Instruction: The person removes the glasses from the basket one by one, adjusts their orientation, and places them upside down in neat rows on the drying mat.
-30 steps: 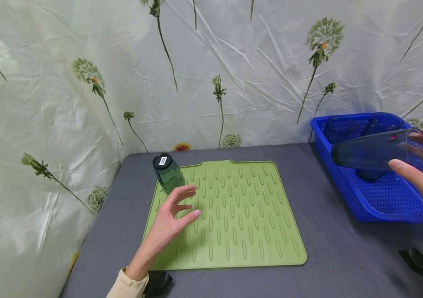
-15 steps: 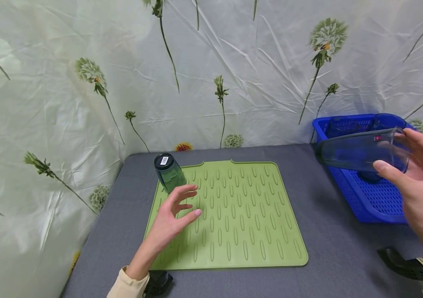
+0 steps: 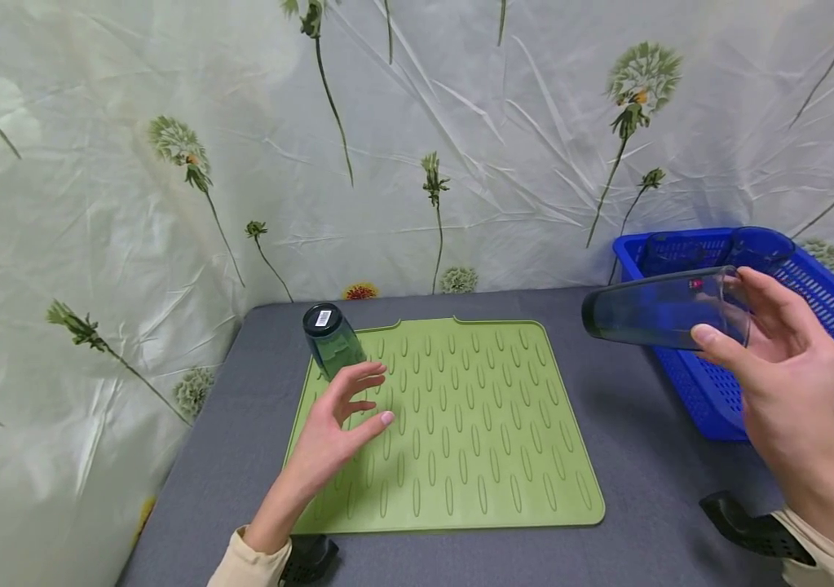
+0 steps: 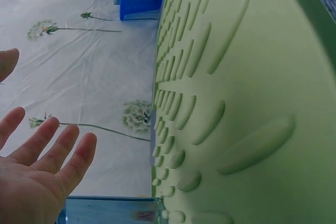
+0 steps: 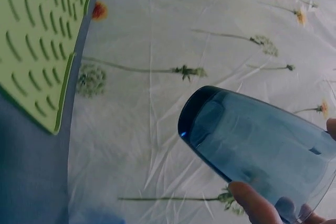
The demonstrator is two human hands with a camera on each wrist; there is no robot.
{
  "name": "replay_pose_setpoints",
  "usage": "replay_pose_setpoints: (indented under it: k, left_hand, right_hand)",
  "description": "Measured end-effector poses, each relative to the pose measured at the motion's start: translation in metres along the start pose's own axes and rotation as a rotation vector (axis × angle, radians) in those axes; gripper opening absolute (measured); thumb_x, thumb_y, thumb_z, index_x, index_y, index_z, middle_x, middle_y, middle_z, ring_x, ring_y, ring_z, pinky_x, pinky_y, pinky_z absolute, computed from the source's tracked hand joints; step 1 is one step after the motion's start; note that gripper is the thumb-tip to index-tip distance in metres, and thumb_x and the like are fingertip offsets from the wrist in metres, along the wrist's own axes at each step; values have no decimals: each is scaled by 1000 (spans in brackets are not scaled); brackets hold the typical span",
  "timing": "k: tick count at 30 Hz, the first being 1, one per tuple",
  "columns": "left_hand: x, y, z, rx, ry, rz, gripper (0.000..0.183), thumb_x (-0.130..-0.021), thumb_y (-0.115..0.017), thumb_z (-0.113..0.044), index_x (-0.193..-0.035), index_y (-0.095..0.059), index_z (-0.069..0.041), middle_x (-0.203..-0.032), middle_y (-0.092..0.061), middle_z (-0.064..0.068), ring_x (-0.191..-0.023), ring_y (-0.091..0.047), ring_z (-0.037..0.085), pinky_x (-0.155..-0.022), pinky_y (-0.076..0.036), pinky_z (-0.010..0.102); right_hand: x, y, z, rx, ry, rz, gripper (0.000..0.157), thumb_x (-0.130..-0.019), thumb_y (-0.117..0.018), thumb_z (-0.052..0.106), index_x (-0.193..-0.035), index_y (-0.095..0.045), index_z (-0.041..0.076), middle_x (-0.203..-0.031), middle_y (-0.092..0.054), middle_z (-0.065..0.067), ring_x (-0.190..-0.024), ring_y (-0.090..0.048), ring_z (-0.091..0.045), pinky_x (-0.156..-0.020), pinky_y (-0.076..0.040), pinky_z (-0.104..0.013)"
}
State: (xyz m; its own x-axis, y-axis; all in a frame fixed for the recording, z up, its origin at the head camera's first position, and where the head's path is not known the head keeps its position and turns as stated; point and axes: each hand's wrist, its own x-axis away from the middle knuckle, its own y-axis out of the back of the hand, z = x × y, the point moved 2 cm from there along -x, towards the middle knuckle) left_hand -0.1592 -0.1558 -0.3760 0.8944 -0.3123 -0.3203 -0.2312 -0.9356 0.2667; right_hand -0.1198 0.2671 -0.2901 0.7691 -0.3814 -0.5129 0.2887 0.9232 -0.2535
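Note:
My right hand (image 3: 791,367) grips a clear blue drinking glass (image 3: 655,310) near its rim, thumb on the near side. The glass lies almost level in the air, its thick dark base pointing left, beside the blue basket (image 3: 710,408). In the right wrist view the glass (image 5: 257,145) shows tilted, with thumb and fingertips at its rim end. My left hand (image 3: 336,436) hovers over the green ribbed mat (image 3: 475,424), fingers loosely curved and holding nothing. Just behind it, a second dark glass (image 3: 336,342) stands upside down on the mat's far left corner, a white label on its base.
More blue glasses (image 3: 761,249) sit in the back of the basket, partly hidden by its colour. Grey cloth (image 3: 607,497) covers the table around the mat. A flower-printed sheet (image 3: 519,147) hangs behind and along the left side.
My right hand has carried the glass leftward from over the basket to beyond its left edge. The left hand and the upside-down glass have stayed in place.

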Motion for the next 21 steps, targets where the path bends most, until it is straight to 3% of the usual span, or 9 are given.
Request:
replay_pose_setpoints:
  k: [3, 12, 21]
  left_hand:
    - [0, 0, -3, -3, -12, 4, 58, -86, -75, -5, -138, -51, -13, -135, -55, 1, -127, -50, 32, -98, -48, 46]
    - [0, -5, -12, -15, -74, 7, 59, -85, -75, -4, -138, -51, -12, -136, -55, 1, -126, -50, 26, -99, -48, 43]
    - [-2, -8, -16, -29, -63, -14, 60, -85, -76, -4, -138, -51, -11, -136, -54, 1, -126, -51, 25, -99, -47, 47]
  right_hand:
    - [3, -5, -2, -48, -32, 16, 66, -79, -56, -31, -139, -48, -6, -135, -50, -19, -123, -50, -27, -71, -56, -19]
    - [11, -11, -9, -100, -55, 115, 64, -82, -53, -30, -141, -45, -8, -137, -49, -19, -123, -50, -27, -82, -54, -20]
    - [17, -19, -20, -107, -78, 196, 64, -84, -52, -28, -143, -43, -7, -139, -47, -18, -126, -46, -26, -82, -54, -18]
